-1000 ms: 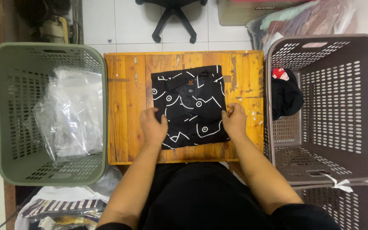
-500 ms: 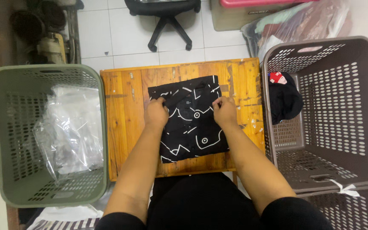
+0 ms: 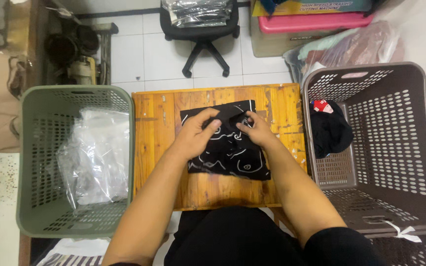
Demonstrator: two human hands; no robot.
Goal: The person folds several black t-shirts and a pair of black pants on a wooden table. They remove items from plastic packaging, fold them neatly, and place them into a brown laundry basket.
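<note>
A black garment with white line drawings (image 3: 228,157) lies folded on a small orange wooden table (image 3: 159,148). My left hand (image 3: 198,130) pinches a fold of the cloth near the garment's upper middle. My right hand (image 3: 257,129) grips the cloth just beside it, thumb on top. Both hands sit close together over the garment's top half, and its lower half lies flat toward me.
A green basket (image 3: 75,157) at the left holds clear plastic bags (image 3: 97,157). A brown basket (image 3: 375,148) at the right holds dark clothing (image 3: 329,130). An office chair (image 3: 200,29), a pink bin (image 3: 311,22) and bagged clothes stand beyond the table.
My hands have moved from the garment's lower sides up to its top middle and come together. The garment looks narrower, and the view has shifted.
</note>
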